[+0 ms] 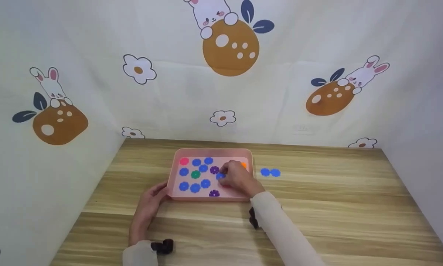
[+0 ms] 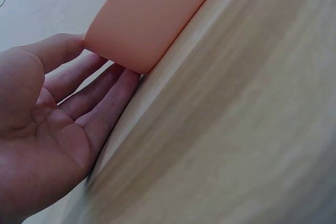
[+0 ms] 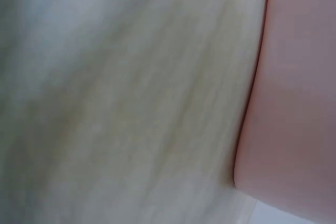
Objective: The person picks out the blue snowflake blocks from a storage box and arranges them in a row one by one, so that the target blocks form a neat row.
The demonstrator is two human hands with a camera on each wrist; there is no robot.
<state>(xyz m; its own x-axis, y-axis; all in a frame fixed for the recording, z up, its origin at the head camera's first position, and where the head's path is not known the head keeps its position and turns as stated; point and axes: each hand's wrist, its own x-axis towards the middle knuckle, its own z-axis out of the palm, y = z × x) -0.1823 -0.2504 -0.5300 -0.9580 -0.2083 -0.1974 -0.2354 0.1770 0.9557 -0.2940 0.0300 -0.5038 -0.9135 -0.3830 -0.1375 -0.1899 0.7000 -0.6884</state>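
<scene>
A wooden-looking table [image 1: 339, 207] with light and brown streaks running mostly sideways fills the lower part of the head view, its far edge crossing just below the middle of the frame. A pink tray [image 1: 214, 152] lies flat on it, near the centre of the frame, close to the far edge. Just right of the tray, a pair of joined blue flower-shaped pieces [image 1: 276, 173] lies directly on the wood.

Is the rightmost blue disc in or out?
Out: the blue notched disc lies on the wooden table, right of the pink tray.
</scene>
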